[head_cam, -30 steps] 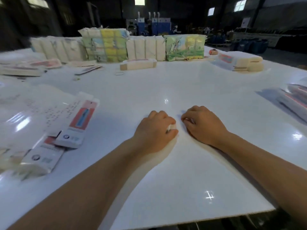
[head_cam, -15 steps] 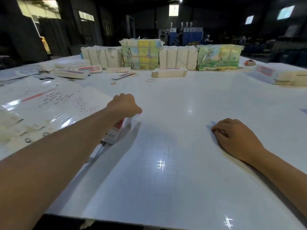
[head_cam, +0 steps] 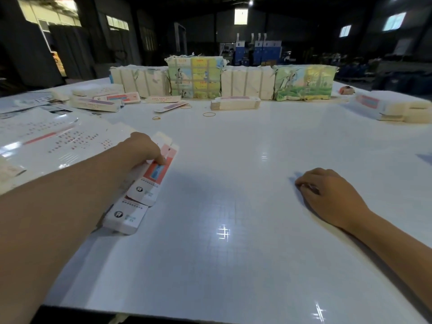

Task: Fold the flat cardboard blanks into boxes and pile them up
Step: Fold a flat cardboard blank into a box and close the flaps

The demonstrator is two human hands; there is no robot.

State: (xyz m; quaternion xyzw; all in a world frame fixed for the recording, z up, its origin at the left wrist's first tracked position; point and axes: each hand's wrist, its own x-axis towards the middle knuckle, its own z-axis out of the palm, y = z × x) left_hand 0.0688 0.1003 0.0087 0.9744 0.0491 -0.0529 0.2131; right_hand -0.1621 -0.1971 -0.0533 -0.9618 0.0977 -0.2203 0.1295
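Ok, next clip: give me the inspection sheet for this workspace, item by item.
Surface: white table, glossy, with light glare.
Job's things: flat printed blanks overlapping at the left; a banded stack further back.
Clutter: rubber bands; printed sheets at far left; wrapped bundles along the far edge.
Grippers: left hand presses a fingertip on the top blank; right hand rests on the table, fingers curled, and whether it holds anything cannot be told.
Cables: nothing seen.
Surroundings: dim warehouse, high windows, blue machines behind.
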